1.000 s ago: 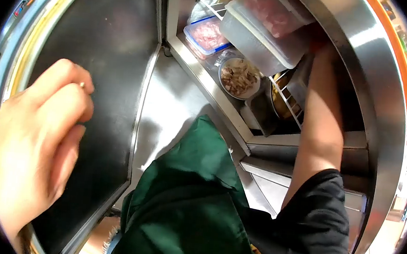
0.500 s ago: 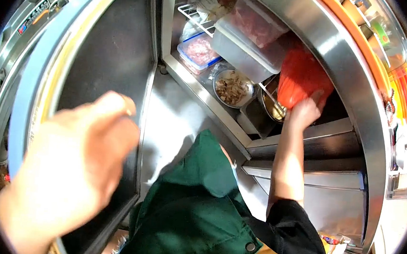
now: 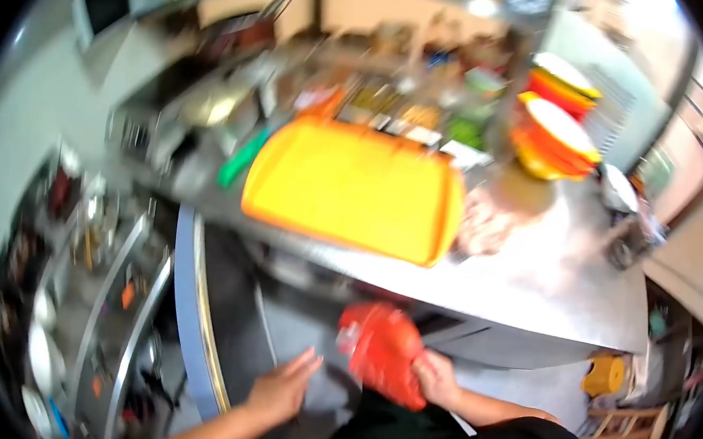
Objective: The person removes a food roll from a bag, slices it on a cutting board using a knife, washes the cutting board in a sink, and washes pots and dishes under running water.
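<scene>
A red plastic bag hangs in front of my body, gripped at its right side by my right hand. What the bag contains cannot be made out. My left hand is to the left of the bag and apart from it, with its fingers stretched out and nothing in them. Close to that hand stands the swung-out refrigerator door, with a blue edge and a dark inner side. The cabinet's interior is mostly hidden under the counter.
A yellow-orange tray lies on the steel counter. Behind it are several food containers, blurred. A green handle is left of the tray, stacked orange and yellow bowls at the right. Racks with dishes stand at far left.
My right hand has brought the red bag out of the refrigerator towards my body. My left hand has moved lower, beside the door. The view has lifted to the countertop.
</scene>
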